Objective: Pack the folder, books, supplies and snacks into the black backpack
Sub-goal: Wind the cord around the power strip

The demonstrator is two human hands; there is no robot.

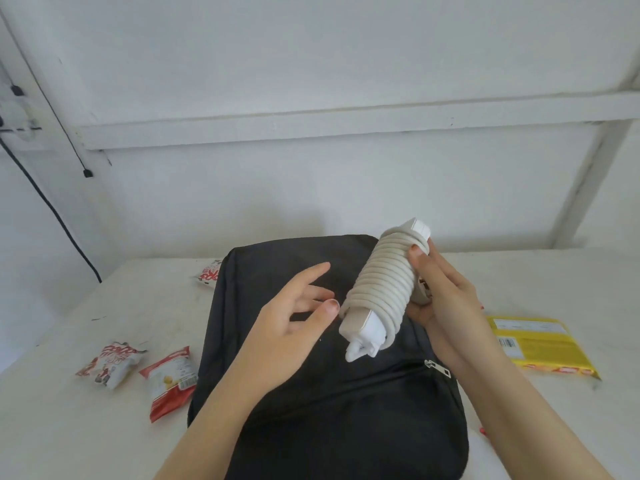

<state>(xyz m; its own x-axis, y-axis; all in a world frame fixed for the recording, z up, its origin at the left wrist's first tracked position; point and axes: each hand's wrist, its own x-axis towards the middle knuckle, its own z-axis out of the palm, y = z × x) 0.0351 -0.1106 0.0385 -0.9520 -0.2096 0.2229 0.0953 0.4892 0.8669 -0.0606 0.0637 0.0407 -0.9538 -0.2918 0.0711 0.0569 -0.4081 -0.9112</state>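
Black cloth fills the middle of my view: the backpack point(311, 410) lies flat on the white bench point(86, 427), with a silver zip pull point(438, 368) near its right side. Of the two hands, the right hand point(440, 289) is up above the bag and holds a white charger point(381, 282) with its cord wound round and round it. The fingers curl around the charger, and it tilts with its low end toward me. The left hand point(291, 327) is loose, fingers spread, just beside that low end and holding nothing. A crumpled snack pack point(110, 363) and a red snack pack point(171, 381) lie on the bench left of the bag. A third snack pack point(209, 273) peeks out by the bag's far left corner. A yellow pack point(540, 344) lies on the right.
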